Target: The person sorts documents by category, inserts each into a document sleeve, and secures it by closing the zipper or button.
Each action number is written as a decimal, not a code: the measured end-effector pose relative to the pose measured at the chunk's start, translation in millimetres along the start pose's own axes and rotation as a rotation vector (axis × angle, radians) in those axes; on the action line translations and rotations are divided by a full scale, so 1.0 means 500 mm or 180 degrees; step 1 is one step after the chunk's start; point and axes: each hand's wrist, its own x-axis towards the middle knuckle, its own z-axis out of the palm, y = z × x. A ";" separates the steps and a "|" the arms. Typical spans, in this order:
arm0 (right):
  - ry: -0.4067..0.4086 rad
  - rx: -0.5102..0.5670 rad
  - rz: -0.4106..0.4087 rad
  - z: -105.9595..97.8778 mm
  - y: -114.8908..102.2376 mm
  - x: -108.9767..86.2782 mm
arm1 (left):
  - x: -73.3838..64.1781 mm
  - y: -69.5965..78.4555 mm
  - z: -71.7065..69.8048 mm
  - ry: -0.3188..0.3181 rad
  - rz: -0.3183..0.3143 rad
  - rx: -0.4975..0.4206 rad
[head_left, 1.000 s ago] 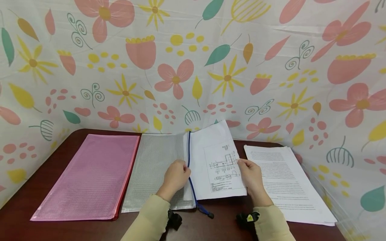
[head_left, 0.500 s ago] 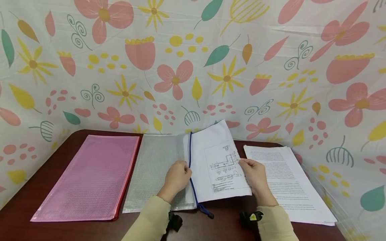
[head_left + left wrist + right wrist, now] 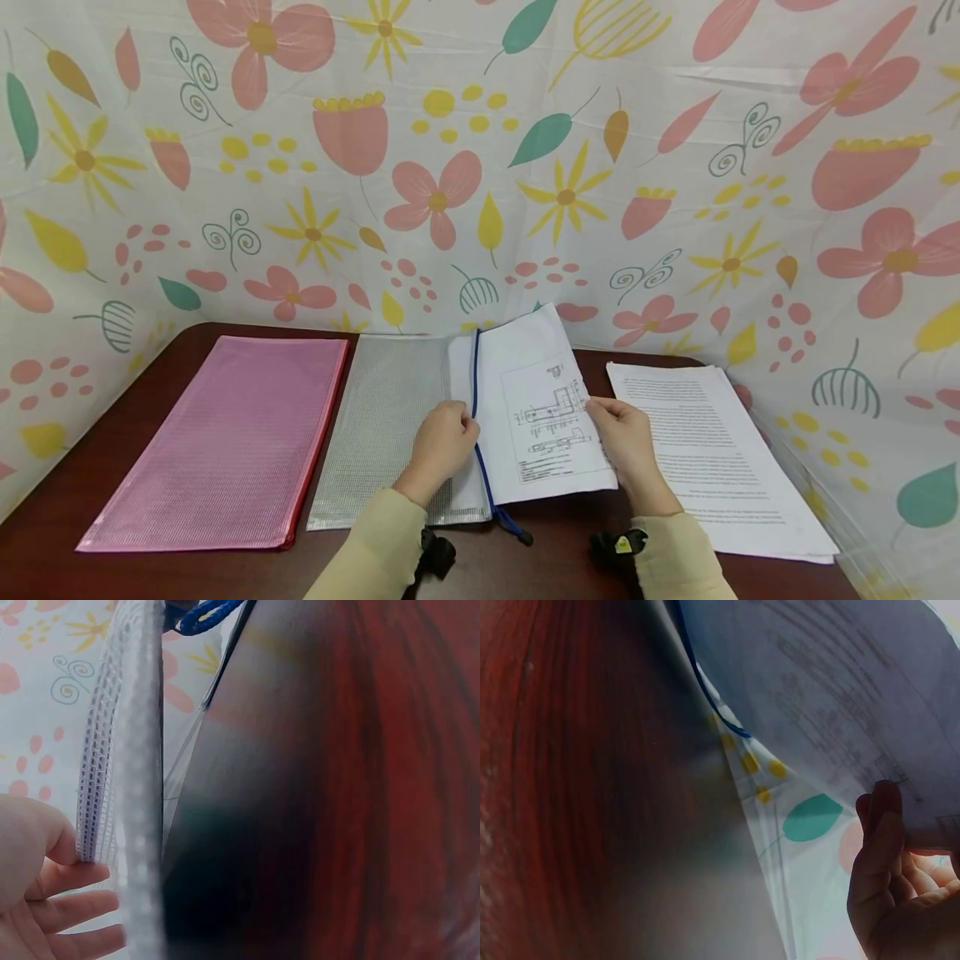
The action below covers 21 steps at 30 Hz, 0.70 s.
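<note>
A grey mesh zipper folder (image 3: 382, 408) lies mid-table, its blue zipper edge (image 3: 476, 367) on the right. My left hand (image 3: 441, 446) pinches the folder's mesh near that edge; in the left wrist view its thumb and index finger grip the mesh (image 3: 96, 765). White paper (image 3: 517, 354) with a line drawing sits partly inside the folder and partly out past the zipper. My right hand (image 3: 632, 442) holds the paper's right edge between thumb and fingers. The right wrist view shows the sheet (image 3: 817, 690) lifted and bent. A dark zipper pull (image 3: 525, 538) lies at the folder's near corner.
On the left lies a pink mesh folder (image 3: 225, 442) with a red edge. A stack of printed paper (image 3: 705, 458) rests on the right of the dark wooden table (image 3: 517, 575). Behind the table hangs a flower-patterned cloth (image 3: 525, 250).
The drawing paper goes slightly right with my right hand, then back left toward the folder. My left hand and the folder's zipper edge shift slightly right.
</note>
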 end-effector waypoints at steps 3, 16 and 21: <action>0.0015 0.0012 -0.0011 0.005 0.000 -0.002 | 0.000 0.002 0.001 0.0029 -0.0015 0.0022; -0.0062 0.0135 0.0032 0.018 0.001 -0.009 | -0.001 0.005 0.006 0.0080 -0.0034 0.0030; -0.0102 0.0159 0.0052 0.023 0.001 -0.012 | -0.001 0.006 0.007 0.0102 -0.0044 0.0045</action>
